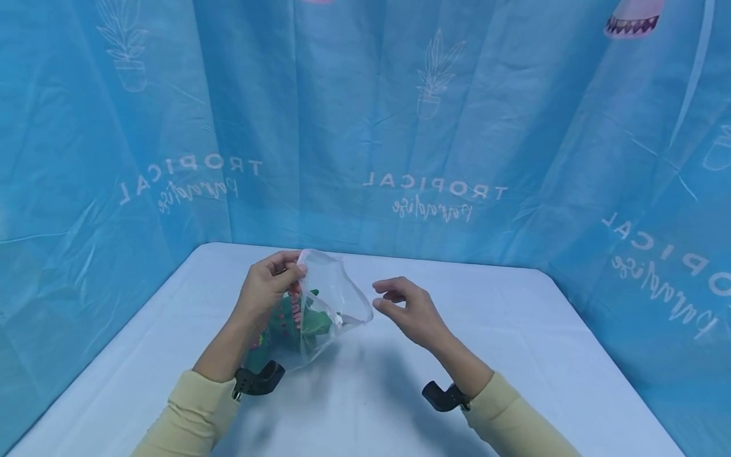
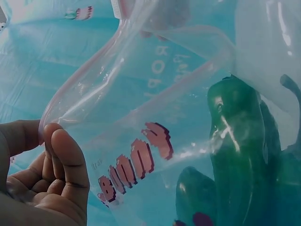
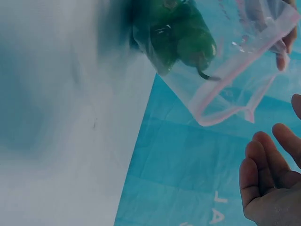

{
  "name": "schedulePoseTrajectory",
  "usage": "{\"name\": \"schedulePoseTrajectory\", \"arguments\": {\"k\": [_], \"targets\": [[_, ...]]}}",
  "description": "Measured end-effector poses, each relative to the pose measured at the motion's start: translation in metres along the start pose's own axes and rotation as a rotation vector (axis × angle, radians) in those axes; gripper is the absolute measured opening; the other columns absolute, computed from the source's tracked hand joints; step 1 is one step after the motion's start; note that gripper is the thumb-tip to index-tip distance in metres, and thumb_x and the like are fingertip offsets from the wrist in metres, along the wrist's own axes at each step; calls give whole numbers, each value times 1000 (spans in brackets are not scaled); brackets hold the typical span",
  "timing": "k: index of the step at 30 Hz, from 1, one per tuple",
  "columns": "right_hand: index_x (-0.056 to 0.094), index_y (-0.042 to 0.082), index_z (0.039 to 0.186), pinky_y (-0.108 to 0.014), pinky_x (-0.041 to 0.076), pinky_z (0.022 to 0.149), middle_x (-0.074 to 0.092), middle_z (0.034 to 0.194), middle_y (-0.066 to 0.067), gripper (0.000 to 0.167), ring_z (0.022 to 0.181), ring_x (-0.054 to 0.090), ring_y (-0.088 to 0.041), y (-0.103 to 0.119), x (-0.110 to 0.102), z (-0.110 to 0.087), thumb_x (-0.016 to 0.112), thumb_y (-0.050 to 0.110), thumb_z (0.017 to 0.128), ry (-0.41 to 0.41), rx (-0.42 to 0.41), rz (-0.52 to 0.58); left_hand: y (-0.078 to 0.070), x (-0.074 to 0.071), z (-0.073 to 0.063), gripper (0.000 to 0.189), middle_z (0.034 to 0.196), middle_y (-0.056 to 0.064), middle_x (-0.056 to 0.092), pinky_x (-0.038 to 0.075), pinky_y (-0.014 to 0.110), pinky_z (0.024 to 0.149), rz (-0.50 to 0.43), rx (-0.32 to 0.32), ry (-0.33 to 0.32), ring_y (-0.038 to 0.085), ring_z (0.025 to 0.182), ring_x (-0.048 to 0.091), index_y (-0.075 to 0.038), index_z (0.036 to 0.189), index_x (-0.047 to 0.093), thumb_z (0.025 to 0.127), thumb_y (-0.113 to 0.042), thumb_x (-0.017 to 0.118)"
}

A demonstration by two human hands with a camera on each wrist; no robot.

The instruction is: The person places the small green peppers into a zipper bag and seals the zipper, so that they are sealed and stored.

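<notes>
A clear plastic zip bag (image 1: 328, 298) with pink lettering holds a green pepper (image 1: 313, 320) and stands lifted over the white table (image 1: 514, 355). My left hand (image 1: 273, 279) pinches the bag's upper rim at its far left corner; the left wrist view shows the fingers (image 2: 66, 165) curled on the rim (image 2: 94, 89) with the green pepper (image 2: 235, 155) inside. My right hand (image 1: 402, 306) hovers just right of the bag's open mouth, fingers relaxed and holding nothing. In the right wrist view the fingers (image 3: 263, 174) stay apart from the bag (image 3: 225, 89) and pepper (image 3: 181, 40).
A blue curtain (image 1: 434, 127) printed with white plants and "TROPICAL" closes in the table on the back and both sides. Black wrist mounts (image 1: 259, 379) sit on both yellow sleeves (image 1: 188, 412).
</notes>
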State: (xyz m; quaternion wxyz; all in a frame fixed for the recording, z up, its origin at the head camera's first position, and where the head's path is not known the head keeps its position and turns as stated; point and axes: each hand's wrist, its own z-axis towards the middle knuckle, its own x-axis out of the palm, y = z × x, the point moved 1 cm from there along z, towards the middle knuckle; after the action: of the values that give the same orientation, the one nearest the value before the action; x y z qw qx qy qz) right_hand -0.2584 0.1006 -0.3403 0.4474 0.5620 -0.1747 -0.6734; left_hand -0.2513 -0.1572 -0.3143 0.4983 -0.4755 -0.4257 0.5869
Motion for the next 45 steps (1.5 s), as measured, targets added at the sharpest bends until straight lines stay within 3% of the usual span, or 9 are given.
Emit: {"name": "schedulePoseTrajectory", "arguments": {"k": [6, 14, 20, 30, 45], "targets": [[63, 20, 116, -26, 53, 79, 65, 112, 4, 29, 100, 60, -15, -9, -12, -13, 65, 27, 88, 1, 21, 7, 11, 11, 0, 38, 85, 0, 56, 53, 24, 69, 63, -27, 38, 11, 69, 56, -6, 125, 55, 92, -25, 59], [62, 19, 117, -23, 51, 77, 65, 112, 3, 30, 100, 59, -15, -24, -19, -22, 65, 27, 89, 3, 37, 3, 29, 29, 3, 32, 85, 7, 55, 51, 24, 61, 85, -35, 54, 14, 65, 54, -7, 121, 57, 92, -19, 59], [62, 22, 116, -23, 51, 78, 64, 112, 2, 27, 100, 59, -15, -30, -19, -25, 64, 26, 89, 10, 53, -2, 44, 36, 1, 32, 84, 2, 55, 51, 23, 59, 82, -46, 83, 12, 62, 54, -5, 122, 58, 92, -15, 58], [64, 21, 111, -20, 51, 73, 65, 102, 6, 25, 93, 60, -11, -40, -7, -31, 66, 24, 87, 25, 101, -10, 46, 51, 0, 32, 81, 7, 56, 48, 24, 54, 154, -39, 89, 13, 59, 52, -6, 120, 60, 89, -14, 60], [68, 8, 103, -23, 50, 66, 68, 90, 0, 22, 79, 59, -9, -77, 34, -21, 67, 20, 84, 243, 150, -68, 48, 55, -2, 32, 85, 14, 58, 49, 23, 55, 165, -29, 90, 14, 60, 53, -6, 121, 60, 89, -14, 60]]}}
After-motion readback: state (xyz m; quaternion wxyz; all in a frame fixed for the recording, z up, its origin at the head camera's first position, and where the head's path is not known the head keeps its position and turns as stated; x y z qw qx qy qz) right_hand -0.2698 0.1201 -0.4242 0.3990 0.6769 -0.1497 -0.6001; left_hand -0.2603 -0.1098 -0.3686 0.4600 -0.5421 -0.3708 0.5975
